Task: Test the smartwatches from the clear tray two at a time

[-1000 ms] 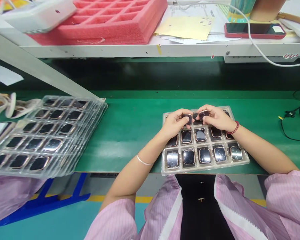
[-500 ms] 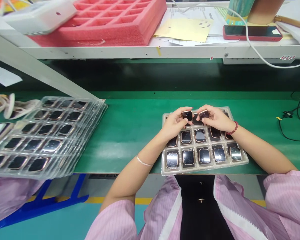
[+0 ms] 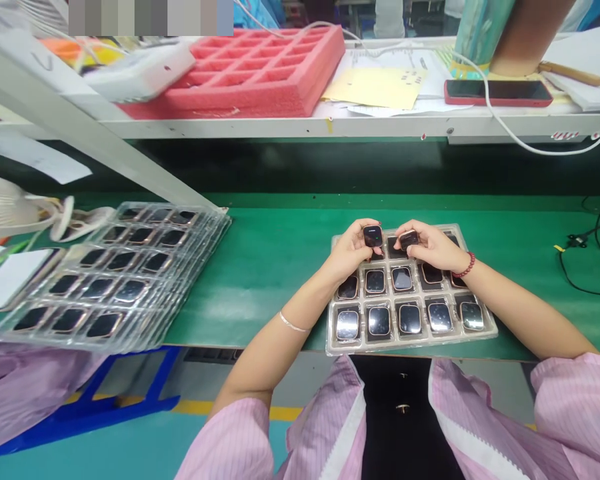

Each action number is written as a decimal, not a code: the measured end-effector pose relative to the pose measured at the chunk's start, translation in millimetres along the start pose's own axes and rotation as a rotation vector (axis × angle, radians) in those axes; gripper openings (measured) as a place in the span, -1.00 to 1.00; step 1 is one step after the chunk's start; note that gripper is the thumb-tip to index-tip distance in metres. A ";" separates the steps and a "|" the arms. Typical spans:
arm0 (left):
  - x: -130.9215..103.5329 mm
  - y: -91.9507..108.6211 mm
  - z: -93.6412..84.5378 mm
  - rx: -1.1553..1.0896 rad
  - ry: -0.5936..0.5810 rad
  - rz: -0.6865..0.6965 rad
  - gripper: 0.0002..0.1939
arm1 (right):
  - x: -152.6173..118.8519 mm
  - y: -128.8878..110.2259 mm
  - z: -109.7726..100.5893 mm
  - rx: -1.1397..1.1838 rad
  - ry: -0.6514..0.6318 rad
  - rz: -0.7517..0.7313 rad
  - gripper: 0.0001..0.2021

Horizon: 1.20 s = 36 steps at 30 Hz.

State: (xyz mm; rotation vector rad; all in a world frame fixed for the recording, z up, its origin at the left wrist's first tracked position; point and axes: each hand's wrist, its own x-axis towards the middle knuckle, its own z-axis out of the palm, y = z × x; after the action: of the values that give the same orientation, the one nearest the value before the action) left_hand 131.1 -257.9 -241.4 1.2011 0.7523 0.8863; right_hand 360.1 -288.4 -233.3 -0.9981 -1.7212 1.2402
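Observation:
My left hand [image 3: 353, 248] grips a square smartwatch case [image 3: 373, 236] by its edges, its dark screen facing me with small lit marks on it. Beside it, my right hand [image 3: 430, 245] pinches a second watch case [image 3: 409, 241], which is partly covered by the fingers. Both are held just above the back row of a clear plastic tray [image 3: 395, 344]. In the tray's pockets lie several more watch cases [image 3: 410, 319] with black glass and gold-coloured rims. My hands and wrists hide part of the back row.
To the left stands a stack of clear trays [image 3: 145, 293] filled with similar watch cases. A small white fan [image 3: 5, 203] is behind it. Overhead, a shelf [image 3: 280, 128] bears pink foam [image 3: 300, 100], papers and a phone [image 3: 497, 92]. A black cable [image 3: 577, 241] lies at right.
The camera view has tilted up a little, so more of the shelf shows. The watch case in my right hand has turned slightly, and the left one's screen shows different lit marks.

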 end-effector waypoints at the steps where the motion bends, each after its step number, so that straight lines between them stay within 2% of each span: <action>1: -1.5 5.0 2.3 -0.040 0.013 -0.031 -0.38 | 0.1 0.3 0.0 0.009 0.004 0.019 -0.65; 3: -12.0 20.8 12.2 -0.141 -0.028 -0.117 -0.38 | 0.2 0.9 -0.4 0.031 0.014 0.052 -0.64; 4: -21.3 31.2 19.9 -0.207 -0.097 -0.158 -0.39 | 0.2 1.2 -0.8 0.043 0.019 0.060 -0.63; 7: -58.7 67.8 49.7 -0.390 -0.460 -0.218 -0.47 | 0.1 2.2 -3.0 0.083 0.032 0.092 -0.65; 10: -92.5 101.1 75.9 -0.450 -0.765 -0.327 -0.53 | 0.4 0.5 -6.5 0.194 0.036 0.166 -0.64; 12: -106.5 114.9 85.7 -0.445 -0.865 -0.396 -0.59 | 0.2 -5.9 -8.4 0.345 0.038 0.201 -0.59; 13: -111.0 118.6 88.1 -0.439 -0.880 -0.415 -0.61 | -0.7 -11.7 -8.8 0.429 0.033 0.210 -0.55; 15: -115.1 120.1 87.5 -0.430 -0.842 -0.407 -0.64 | -5.2 -28.7 -8.2 0.570 -0.002 0.219 -0.51; 18: -106.0 111.7 73.1 -0.385 -0.638 -0.286 -0.59 | -20.3 -64.7 -1.6 0.698 -0.059 0.200 -0.54; 22: -59.1 86.1 41.1 -0.258 -0.240 -0.058 -0.46 | -51.6 -113.0 16.9 0.824 -0.145 0.130 -0.59; 24: -32.0 67.5 30.1 -0.184 -0.088 -0.045 -0.41 | -67.5 -131.4 25.9 0.878 -0.239 0.136 -0.54; 27: -8.0 38.6 24.4 -0.104 -0.051 -0.144 -0.38 | -86.7 -150.8 32.9 0.882 -0.302 0.199 -0.48; 30: -6.0 20.2 24.6 -0.029 -0.065 -0.194 -0.39 | -97.7 -160.8 34.7 0.881 -0.288 0.256 -0.47; 33: -10.9 15.3 24.4 0.040 -0.047 -0.173 -0.43 | -98.1 -160.0 36.9 0.916 -0.271 0.273 -0.46; 36: -13.0 15.5 23.5 0.095 -0.018 -0.142 -0.51 | -83.9 -143.5 36.2 0.930 -0.264 0.213 -0.47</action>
State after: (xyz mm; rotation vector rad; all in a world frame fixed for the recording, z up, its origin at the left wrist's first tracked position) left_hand 142.7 -278.1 -221.0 1.2209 0.8626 0.7285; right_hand 338.2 -408.7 -115.0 -0.4575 -0.9876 2.0936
